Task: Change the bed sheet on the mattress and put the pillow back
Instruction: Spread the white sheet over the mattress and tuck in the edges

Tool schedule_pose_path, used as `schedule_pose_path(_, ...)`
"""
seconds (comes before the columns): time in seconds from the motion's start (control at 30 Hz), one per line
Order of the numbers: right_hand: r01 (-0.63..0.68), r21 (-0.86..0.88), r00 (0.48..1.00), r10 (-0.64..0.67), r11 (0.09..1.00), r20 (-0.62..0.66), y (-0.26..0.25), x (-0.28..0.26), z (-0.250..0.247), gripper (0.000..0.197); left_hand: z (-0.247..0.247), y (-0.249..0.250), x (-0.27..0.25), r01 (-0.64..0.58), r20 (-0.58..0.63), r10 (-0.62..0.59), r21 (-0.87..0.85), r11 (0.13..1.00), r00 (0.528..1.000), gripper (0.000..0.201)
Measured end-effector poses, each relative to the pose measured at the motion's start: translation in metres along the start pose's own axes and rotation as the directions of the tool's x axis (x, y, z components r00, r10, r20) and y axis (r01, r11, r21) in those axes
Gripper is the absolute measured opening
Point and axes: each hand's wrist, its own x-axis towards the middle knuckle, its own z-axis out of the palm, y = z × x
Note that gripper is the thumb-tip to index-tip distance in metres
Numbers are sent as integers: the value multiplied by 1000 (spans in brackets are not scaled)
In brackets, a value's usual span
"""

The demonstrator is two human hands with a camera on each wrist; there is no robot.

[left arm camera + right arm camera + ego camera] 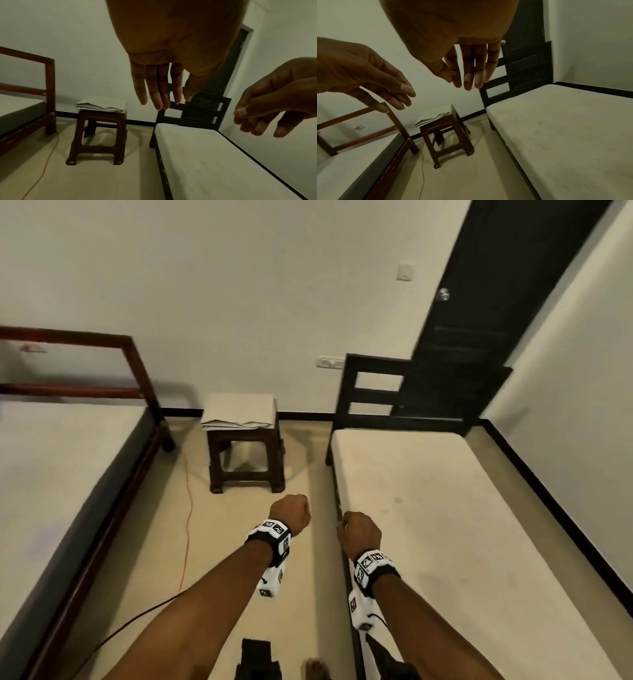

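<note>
A folded pale sheet (pixel 239 410) (pixel 102 104) (pixel 435 117) lies on a dark brown stool (pixel 246 460) (pixel 97 135) (pixel 448 139) against the far wall, between two beds. The bare cream mattress (pixel 462 525) (pixel 214 162) (pixel 565 128) on the right sits in a black frame. My left hand (pixel 291 513) (pixel 161 86) (pixel 373 83) and right hand (pixel 359 530) (pixel 467 69) (pixel 274 106) hang in the air over the floor, short of the stool. Both have relaxed, nearly straight fingers and hold nothing. No pillow is in view.
A second bed (pixel 61 474) with a reddish-brown wooden frame stands at the left. A thin orange cable (pixel 187 529) runs along the floor beside it. A black door (pixel 496 302) is behind the right bed's headboard (pixel 411 395). The tan floor aisle (pixel 257 542) runs between the beds.
</note>
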Motion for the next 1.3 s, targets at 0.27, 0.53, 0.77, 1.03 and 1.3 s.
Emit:
schedule_pose_path(0.27, 191, 19, 981, -191, 981, 38, -77, 147, 21, 23, -34, -79, 96, 222, -13, -222, 13, 975, 975, 16)
schedule_pose_path(0.53, 324, 11, 943, -324, 946, 79, -136, 292, 16, 24, -82, -132, 219, 319, -71, -318, 11, 948, 946, 24)
schedule_pose_path(0.77, 346, 14, 930, -345, 938, 123, -186, 392, 26, 24, -115, -172, 311, 358, -72, -358, -2, 934, 931, 23)
schedule_pose_path(1.03, 292, 1, 943, -288, 956, 170, -246, 519, 63, 22, -130, -261, 442, 358, 2, -358, -36, 933, 934, 16)
schedule_pose_path(1.3, 262, -27, 933, -246, 965, 262, -302, 644, 108, 27, -147, -339, 552, 352, 71, -346, -88, 932, 935, 14)
